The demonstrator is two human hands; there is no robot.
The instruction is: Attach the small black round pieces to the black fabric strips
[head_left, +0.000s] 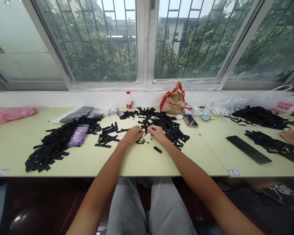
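My left hand (pixel 135 133) and my right hand (pixel 157 132) face each other just above the table, fingertips close together. Both are closed in a pinch, and what they hold is too small to make out. Small black rings (pixel 140 141) lie scattered below and between them. Past my right hand spreads a pile of short black fabric strips (pixel 170 125). One loose black strip (pixel 158 149) rests nearer to me, below the right wrist. More black strips (pixel 107 135) lie to the left of my left hand.
A long heap of black strips (pixel 49 147) covers the left side, a pixelated purple item (pixel 78 135) on it. A bottle (pixel 129 100), paper bag (pixel 172 102) and phone (pixel 190 120) stand or lie behind. At right are a black plate (pixel 248 149) and another person's hand (pixel 290 137).
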